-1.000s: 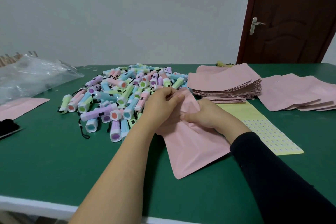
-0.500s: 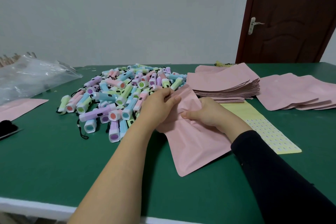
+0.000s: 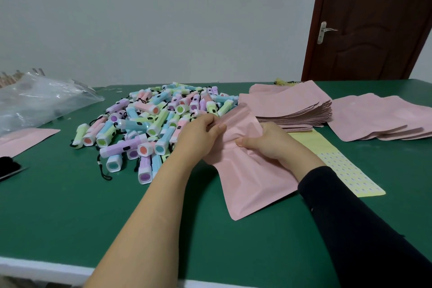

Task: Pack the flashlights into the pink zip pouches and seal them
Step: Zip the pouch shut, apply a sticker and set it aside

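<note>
pink pouch (image 3: 247, 170): crumpled, mouth lifted | flashlights (image 3: 149, 124): pastel heap, loose, just left

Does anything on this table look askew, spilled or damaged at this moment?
Nothing looks damaged. The flashlights lie in a loose heap, not rows, and the held pouch is creased where the left hand and right hand pinch it near its mouth. One lone pouch lies apart at far left.

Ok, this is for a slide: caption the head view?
Left hand and right hand grip a pink zip pouch near its top, beside a heap of flashlights on the green table.
</note>
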